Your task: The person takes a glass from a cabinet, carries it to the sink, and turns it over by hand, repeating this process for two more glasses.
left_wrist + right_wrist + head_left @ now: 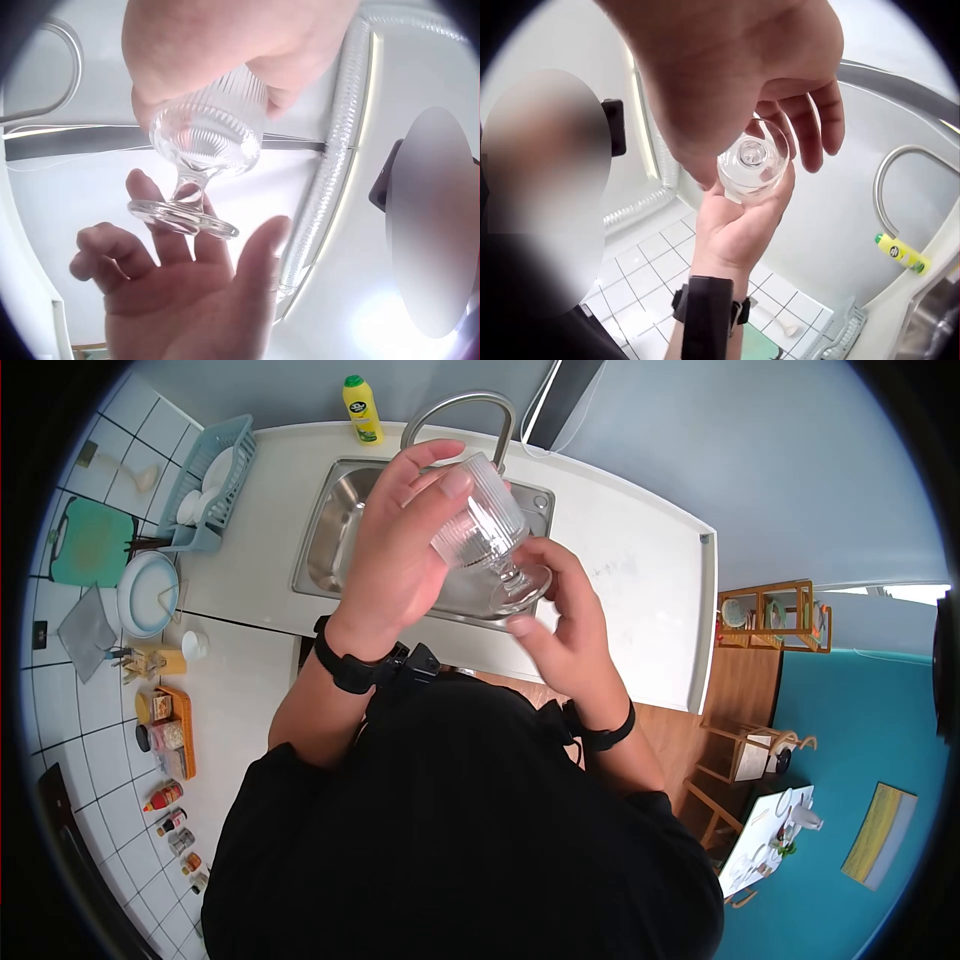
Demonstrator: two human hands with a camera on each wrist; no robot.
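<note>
A clear, ribbed, stemmed glass goblet (pixel 488 510) is held tilted above the sink (pixel 335 530). My left hand (pixel 398 550) grips its bowl, with thumb and fingers on opposite sides. In the left wrist view the left hand (pixel 232 45) covers the upper part of the bowl. The right hand (pixel 578 630) is at the foot end, fingers spread and loosely bent around the round foot (pixel 520 592). Seen from the left wrist, the right hand's fingertips (pixel 166 244) lie behind the foot, and the thumb stands apart from it.
A curved metal faucet (pixel 465 398) rises behind the sink, with a yellow cleaner bottle (pixel 362 410) to its left. A blue dish rack (pixel 225 480) with white dishes stands on the left counter. White countertop (pixel 640 580) extends to the right of the sink.
</note>
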